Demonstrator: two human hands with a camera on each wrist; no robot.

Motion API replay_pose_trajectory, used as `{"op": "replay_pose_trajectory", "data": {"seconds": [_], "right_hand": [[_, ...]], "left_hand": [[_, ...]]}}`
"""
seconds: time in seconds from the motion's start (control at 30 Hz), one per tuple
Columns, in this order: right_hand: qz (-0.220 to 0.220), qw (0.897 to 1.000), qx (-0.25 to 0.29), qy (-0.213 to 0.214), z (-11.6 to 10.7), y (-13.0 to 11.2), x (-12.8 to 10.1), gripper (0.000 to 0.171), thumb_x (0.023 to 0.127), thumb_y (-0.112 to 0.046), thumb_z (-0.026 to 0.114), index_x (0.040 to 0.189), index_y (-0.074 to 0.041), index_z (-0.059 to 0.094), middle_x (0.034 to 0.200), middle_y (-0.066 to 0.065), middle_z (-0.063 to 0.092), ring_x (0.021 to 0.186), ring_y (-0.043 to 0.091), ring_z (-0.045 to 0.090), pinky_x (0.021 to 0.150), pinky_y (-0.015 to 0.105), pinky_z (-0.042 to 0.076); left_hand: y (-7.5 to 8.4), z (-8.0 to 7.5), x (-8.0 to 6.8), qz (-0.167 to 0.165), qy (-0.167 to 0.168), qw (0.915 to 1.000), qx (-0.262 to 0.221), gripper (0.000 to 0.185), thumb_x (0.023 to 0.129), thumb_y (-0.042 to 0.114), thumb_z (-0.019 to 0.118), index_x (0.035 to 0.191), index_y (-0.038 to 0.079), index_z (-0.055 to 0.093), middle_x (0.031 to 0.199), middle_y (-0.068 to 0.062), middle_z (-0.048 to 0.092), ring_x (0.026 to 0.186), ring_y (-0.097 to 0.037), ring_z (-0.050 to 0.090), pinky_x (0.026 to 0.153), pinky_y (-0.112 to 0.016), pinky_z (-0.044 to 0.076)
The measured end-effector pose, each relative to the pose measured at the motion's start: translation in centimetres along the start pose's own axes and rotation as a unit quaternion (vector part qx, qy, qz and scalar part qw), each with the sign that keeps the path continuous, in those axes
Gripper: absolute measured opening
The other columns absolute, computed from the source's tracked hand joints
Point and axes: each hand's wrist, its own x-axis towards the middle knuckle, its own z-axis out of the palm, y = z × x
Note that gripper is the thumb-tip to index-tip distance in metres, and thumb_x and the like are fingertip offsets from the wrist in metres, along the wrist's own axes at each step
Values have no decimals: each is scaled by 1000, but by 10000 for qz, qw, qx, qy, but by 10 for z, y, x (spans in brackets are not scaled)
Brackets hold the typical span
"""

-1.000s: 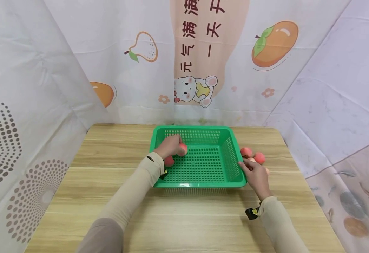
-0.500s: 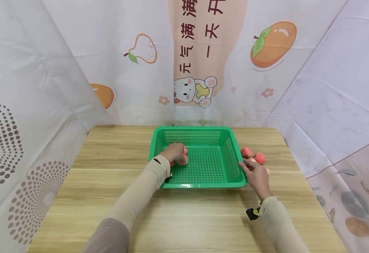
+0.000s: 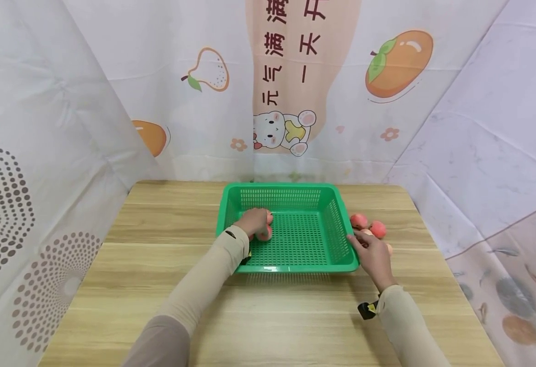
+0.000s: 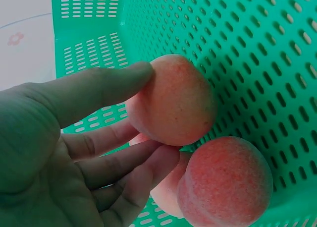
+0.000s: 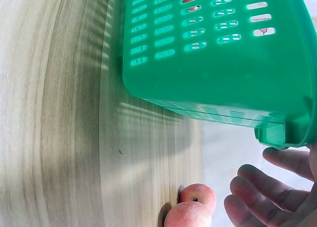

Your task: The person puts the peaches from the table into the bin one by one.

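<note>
A green rectangular plastic basket with slotted walls stands on the table. Inside its left part, my left hand pinches a pinkish peach between thumb and fingertips. Right below this fruit in the left wrist view lies a redder peach, partly covering a paler one. At the basket's right side, my right hand holds the rim near the front corner. Its index fingertip reaches under the rim in the right wrist view, where the thumb is hidden and the other fingers spread loosely.
Several peaches lie on the table just right of the basket, among them one red peach and another; the right hand partly hides the others. Wood-grain table extends around the basket. A printed white curtain hangs behind it.
Over the last second my left hand has moved slightly right and toward me inside the basket, with a peach in its fingers. My right hand stays at the rim.
</note>
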Motion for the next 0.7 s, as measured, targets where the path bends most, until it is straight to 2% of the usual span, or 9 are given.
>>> {"op": "replay_pose_trajectory", "data": {"seconds": [0.17,0.4,0.53,0.7], "right_hand": [[-21,10000,1,6,0,2,1,47,99,-39,56,126,-3,65,107,19,71,91,28,66,71,29,50],[-35,10000,-19,-42,0,3,1,47,99,-40,55,127,-3,64,105,19,70,90,27,64,69,28,49],[-29,10000,-34,-32,0,2,1,48,99,-41,55,127,-3,64,104,18,70,90,27,64,70,28,49],[-16,10000,-20,-86,-1,1,0,49,99,-41,54,128,-2,63,105,19,70,91,27,64,70,29,49]], "left_hand": [[0,3,2,-134,12,9997,-179,36,85,10,72,120,7,67,128,-12,63,89,-21,50,73,-31,38],[-1,2,-1,-171,37,9992,-348,33,83,6,73,116,5,68,130,-13,62,89,-21,49,71,-31,38],[-1,2,-1,-179,35,9993,-341,26,84,6,73,109,6,70,126,-13,63,86,-21,48,71,-31,38],[0,-1,-2,-270,13,9983,-510,33,84,8,73,117,6,68,130,-12,62,93,-20,52,75,-30,43]]}}
